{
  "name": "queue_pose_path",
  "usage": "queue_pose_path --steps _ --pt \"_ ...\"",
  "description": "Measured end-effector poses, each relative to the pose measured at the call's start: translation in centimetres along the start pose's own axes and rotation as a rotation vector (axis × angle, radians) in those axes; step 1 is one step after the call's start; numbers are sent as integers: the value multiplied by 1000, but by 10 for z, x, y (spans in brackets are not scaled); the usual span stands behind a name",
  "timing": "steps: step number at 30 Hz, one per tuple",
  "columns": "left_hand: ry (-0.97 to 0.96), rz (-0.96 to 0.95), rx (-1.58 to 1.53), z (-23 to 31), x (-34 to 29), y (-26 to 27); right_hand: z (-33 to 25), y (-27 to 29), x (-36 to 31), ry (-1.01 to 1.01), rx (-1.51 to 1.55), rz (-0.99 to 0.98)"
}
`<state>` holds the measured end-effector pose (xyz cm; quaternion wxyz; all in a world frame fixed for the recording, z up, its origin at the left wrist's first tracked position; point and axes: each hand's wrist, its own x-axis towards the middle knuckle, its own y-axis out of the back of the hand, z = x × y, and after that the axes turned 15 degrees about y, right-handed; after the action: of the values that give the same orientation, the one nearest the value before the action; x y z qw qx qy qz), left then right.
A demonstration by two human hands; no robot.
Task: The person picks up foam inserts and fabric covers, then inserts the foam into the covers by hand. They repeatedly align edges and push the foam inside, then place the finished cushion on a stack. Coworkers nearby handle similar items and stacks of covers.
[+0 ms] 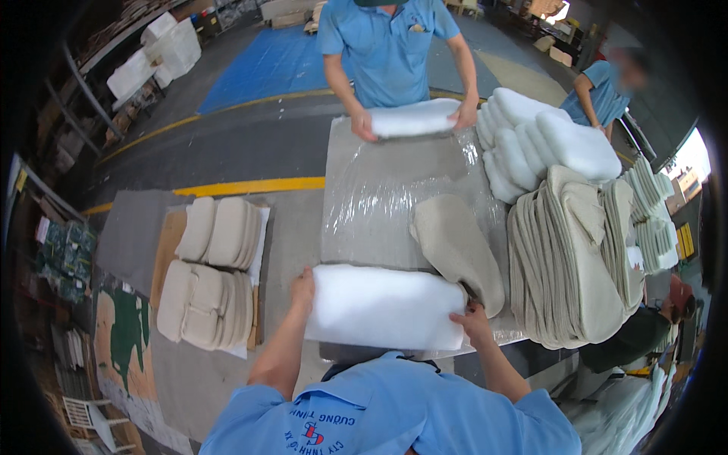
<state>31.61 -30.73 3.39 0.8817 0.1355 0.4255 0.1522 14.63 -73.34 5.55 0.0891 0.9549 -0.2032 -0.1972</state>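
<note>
A fluffy white cushion pad (385,307) lies crosswise in front of me at the near side of the plastic-covered table (379,208). My left hand (302,291) is closed on its left end. At its right end my right hand (475,324) grips the pad's edge, thumb on top; the fingers reach beside the near end of a beige fabric cover (459,246). Whether they also pinch the cover I cannot tell. That cover lies flat and slanted just beyond the pad.
Across the table a co-worker (394,57) holds another white pad (415,119). To the right stand a pile of white pads (542,140) and a tall stack of beige covers (565,258). Finished-looking beige cushions (205,303) sit at left. Another person (595,95) bends at far right.
</note>
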Motion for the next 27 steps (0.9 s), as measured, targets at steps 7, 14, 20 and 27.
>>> queue_pose_path --steps 7,14,20,27 --pt "-173 -285 -684 -3 -56 69 -34 -3 -92 274 188 202" --pt "-263 -647 -534 -56 -51 80 47 -18 -116 250 -70 209" --pt "-122 -614 -443 -76 -52 85 58 -3 -135 477 -224 51" --pt "-128 -631 -334 -66 -56 94 -34 57 -54 377 -893 -200"
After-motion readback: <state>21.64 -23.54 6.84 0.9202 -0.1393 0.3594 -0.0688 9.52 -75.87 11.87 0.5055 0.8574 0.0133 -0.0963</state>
